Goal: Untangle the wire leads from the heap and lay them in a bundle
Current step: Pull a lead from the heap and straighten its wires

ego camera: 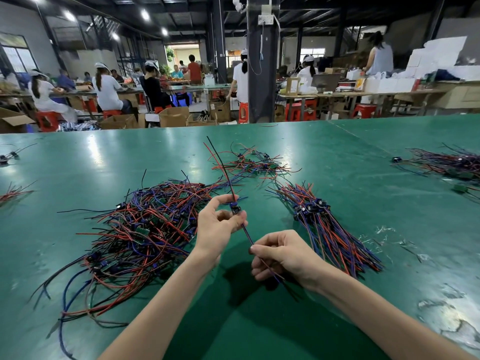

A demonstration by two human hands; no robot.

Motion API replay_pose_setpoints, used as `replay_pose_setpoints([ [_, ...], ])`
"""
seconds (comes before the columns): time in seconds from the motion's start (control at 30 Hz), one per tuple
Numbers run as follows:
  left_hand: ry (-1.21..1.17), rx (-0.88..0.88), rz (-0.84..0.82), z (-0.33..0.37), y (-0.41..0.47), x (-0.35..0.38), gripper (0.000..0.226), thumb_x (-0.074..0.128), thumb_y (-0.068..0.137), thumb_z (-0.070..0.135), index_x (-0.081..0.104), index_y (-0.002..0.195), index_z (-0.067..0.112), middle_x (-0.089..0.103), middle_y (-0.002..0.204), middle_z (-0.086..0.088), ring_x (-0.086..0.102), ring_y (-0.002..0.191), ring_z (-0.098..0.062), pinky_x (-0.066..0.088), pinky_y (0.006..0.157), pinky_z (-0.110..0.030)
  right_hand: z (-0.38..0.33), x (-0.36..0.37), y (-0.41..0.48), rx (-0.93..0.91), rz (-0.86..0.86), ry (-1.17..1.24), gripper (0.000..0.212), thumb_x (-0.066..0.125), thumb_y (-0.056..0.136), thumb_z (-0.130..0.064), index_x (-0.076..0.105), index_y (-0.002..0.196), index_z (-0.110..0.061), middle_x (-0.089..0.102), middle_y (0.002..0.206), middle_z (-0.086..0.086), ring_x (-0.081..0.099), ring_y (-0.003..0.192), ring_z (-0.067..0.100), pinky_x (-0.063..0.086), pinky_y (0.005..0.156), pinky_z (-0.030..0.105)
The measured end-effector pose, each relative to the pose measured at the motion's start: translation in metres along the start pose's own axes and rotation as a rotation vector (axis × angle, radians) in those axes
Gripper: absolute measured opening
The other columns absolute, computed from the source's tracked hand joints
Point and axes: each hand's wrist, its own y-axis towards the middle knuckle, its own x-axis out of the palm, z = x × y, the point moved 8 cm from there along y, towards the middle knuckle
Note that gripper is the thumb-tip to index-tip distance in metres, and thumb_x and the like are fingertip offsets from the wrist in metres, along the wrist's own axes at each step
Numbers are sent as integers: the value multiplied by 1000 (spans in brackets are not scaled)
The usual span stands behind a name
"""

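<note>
My left hand (220, 224) pinches one lead (245, 233) at its small board (235, 209), thumb against fingertips. My right hand (283, 255) is curled, pinching the near wires between thumb and forefinger. The lead is stretched between the two hands, above the counter (389, 162) and clear of everything else.

By my reckoning this one is freed from the heap (145, 229) and I'm at the straightening step. The next move calls for carrying it right and laying it onto the bundle (327, 229), board beside the other boards, tails aligned.

Its long axis runs on a slant, far end leaning left and near end toward me on the right. The red and black tails point up and away, and the other pair trails out below my right hand. The bundle lies on much the same slant. The heap sits to the left, with a smaller tangle (249, 162) beyond.
</note>
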Motion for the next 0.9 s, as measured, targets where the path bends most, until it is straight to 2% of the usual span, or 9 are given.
replay_pose_setpoints([
  [0.13,-45,-7,73,1,7,-13,29,65,81,-10,61,95,15,46,58,-2,62,57,-21,55,57,-21,3,3,-3,1,-36,-55,12,63,89,-6,60,77,-3,64,58,13,64,48,23,51,41,26],
  [0.23,-62,-22,113,-1,9,-21,27,64,82,-10,59,95,14,45,57,0,63,53,-18,55,56,-22,2,5,-4,-21,-49,-93,12,63,89,-7,60,78,-4,63,56,9,64,48,21,52,43,25],
  [0.43,-70,-31,132,-2,11,-23,25,62,84,-9,56,96,12,46,61,-2,64,52,-16,57,57,-23,-7,6,-4,-129,-18,-264,10,61,92,-11,61,84,-5,54,46,-2,50,37,10,39,36,18],
  [0.63,-113,-56,155,-3,13,-28,24,62,84,-10,56,100,6,54,58,0,63,51,-17,59,60,-27,-12,12,-6,-245,-49,-351,11,49,97,-3,60,94,-5,52,49,-8,50,45,7,40,43,17],
  [0.77,-166,-108,162,-7,14,-28,29,61,84,-10,52,109,2,57,70,-9,62,55,-19,59,63,-29,-14,15,-7,-309,-52,-355,18,42,100,-4,57,93,-12,44,44,-10,38,40,3,33,44,14],
  [0.9,-198,-143,170,-11,14,-29,26,61,85,-9,51,104,5,57,74,-13,63,52,-16,59,61,-28,-13,14,-7,-359,-10,-436,20,42,100,-8,59,98,-18,46,47,-10,41,45,5,35,48,16],
])
